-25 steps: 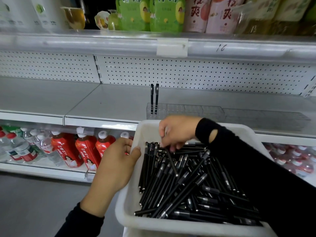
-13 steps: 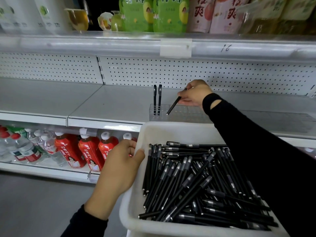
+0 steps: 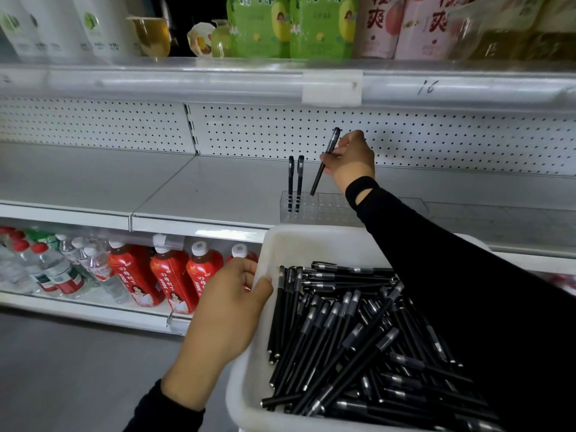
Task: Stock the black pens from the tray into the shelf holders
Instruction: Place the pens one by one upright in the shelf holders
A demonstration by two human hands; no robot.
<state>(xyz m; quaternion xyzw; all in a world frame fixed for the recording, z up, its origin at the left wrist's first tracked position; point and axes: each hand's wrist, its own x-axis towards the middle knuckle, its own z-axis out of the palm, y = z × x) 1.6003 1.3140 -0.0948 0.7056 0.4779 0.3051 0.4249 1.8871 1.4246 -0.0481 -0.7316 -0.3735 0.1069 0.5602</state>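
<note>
Held pen (image 3: 324,163): black, tilted, cap end up, lower tip at the top of the clear holder (image 3: 314,213), just right of two pens (image 3: 295,179) standing upright in it. Can't tell if the tip is in a hole yet. Right hand (image 3: 352,160) fingers (image 3: 331,157) pinch it mid-barrel.

Rest of the black pens (image 3: 343,338) lie in a loose pile in the white tray (image 3: 249,385). Left hand (image 3: 230,313) grips the tray's left rim, thumb inside.

Holder sits at the front edge of a grey metal shelf (image 3: 202,188) with a white pegboard back (image 3: 249,132). Shelf above holds green drink packs (image 3: 290,26) and a blank label (image 3: 332,88) on its rail. Shelf below holds red bottles (image 3: 174,285) and water bottles (image 3: 46,269). Grey floor (image 3: 62,369).

Versus 0.5 s ago: the pen is steeper and its tip is closer to the holder. Left hand and standing pens unchanged.
</note>
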